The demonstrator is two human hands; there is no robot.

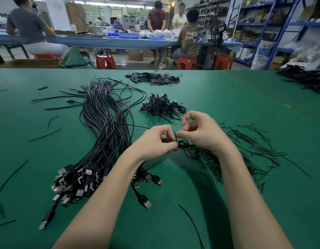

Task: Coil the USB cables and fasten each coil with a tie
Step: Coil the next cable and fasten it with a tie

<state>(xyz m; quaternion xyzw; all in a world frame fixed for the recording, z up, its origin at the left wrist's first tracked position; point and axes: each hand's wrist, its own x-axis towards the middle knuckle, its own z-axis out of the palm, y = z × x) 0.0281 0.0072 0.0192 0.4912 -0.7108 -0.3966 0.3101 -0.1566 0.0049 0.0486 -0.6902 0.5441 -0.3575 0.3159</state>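
I read "UNKN OWN" on a seated person's shirt (191,37). My left hand (155,141) clamps a cable coil (169,140); my right hand (200,132) pinches its tie (175,134).

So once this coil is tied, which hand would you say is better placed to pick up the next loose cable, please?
Probably the left hand: the bundle of uncoiled USB cables lies directly on its side, while the right hand sits over the loose ties.
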